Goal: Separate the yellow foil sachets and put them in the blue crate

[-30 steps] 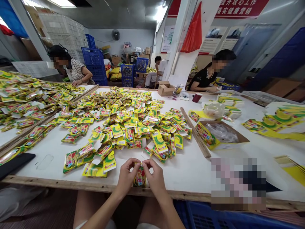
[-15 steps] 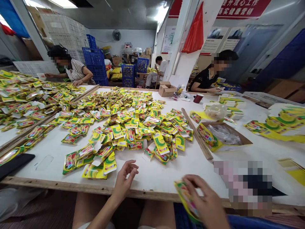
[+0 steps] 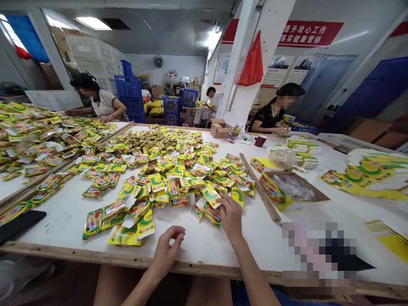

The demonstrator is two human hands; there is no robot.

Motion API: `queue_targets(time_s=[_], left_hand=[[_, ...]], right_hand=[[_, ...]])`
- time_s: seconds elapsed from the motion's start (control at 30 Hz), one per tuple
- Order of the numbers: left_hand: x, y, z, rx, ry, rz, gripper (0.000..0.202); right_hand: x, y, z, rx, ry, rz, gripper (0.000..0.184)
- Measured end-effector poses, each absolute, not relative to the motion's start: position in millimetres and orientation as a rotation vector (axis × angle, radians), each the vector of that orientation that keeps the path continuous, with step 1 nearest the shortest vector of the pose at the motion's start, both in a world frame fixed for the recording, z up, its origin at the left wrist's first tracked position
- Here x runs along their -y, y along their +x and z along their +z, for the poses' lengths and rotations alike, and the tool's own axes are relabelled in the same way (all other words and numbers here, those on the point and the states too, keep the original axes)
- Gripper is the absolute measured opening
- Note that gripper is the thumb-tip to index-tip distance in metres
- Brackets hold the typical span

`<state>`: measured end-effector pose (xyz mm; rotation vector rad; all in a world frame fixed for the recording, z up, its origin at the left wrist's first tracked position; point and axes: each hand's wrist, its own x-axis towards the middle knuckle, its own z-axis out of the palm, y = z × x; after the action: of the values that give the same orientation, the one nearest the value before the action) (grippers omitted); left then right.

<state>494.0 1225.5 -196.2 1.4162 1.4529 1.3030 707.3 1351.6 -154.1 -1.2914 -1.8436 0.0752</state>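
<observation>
My left hand [image 3: 168, 248] rests just above the white tabletop near the front edge, fingers loosely curled, thumb apart and nothing between them. My right hand [image 3: 231, 214] reaches to the near right side of the pile, its thumb and fingers closed on the lower end of a small yellow-green packet [image 3: 210, 194]. Around it lie many similar packets [image 3: 174, 187], with green swirls and red-pink lettering, some with white flaps sticking out. A few packets [image 3: 145, 223] lie nearer my left hand.
A wooden strip [image 3: 259, 187] divides the table [image 3: 194, 225]. Right of it stand an opened display box [image 3: 298, 193] with clear plastic inside and flattened cartons [image 3: 366, 174]. A dark phone-like slab [image 3: 21, 225] lies at left. Three other people sit beyond. Something blue [image 3: 245, 295] shows below the edge.
My right hand held a packet over the table's front edge; that packet is out of sight now. The hand has moved forward and left to the pile. My left hand has barely moved.
</observation>
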Motion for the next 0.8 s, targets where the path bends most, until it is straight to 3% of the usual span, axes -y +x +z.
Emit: queue_targets(time_s=[0.1,0.2,0.37,0.47,0.6,0.8], left_hand=[[-1224.8,497.1,-199.7,-1.469,1.466,1.488,0.033],[-1222.5,500.7,-202.3,-1.371,1.550,1.567,0.051],[-1221.5,498.4,-200.8,-1.267,1.499,1.434,0.026],[-1223.2,496.2,-198.1,-1.282,1.461,1.432,0.024],[-1226.9,495.2,-194.9,-1.271,1.456,1.338,0.023],[-1232.2,490.4,-194.2,-1.238,1.382,1.417,0.014]], right_hand=[[-1327.5,701.5,-134.7,1.783,-1.157,0.133,0.020],[-1295.1,679.8,-131.1,1.840,-1.072,0.405,0.018],[-1267.3,646.3,-163.0,1.591,-1.076,0.873,0.015],[-1260.5,648.6,-180.8,1.413,-1.049,0.953,0.022],[-1256.7,658.9,-184.7,1.571,-1.048,1.044,0.020],[-1262.0,648.1,-181.3,1.602,-1.034,0.942,0.019]])
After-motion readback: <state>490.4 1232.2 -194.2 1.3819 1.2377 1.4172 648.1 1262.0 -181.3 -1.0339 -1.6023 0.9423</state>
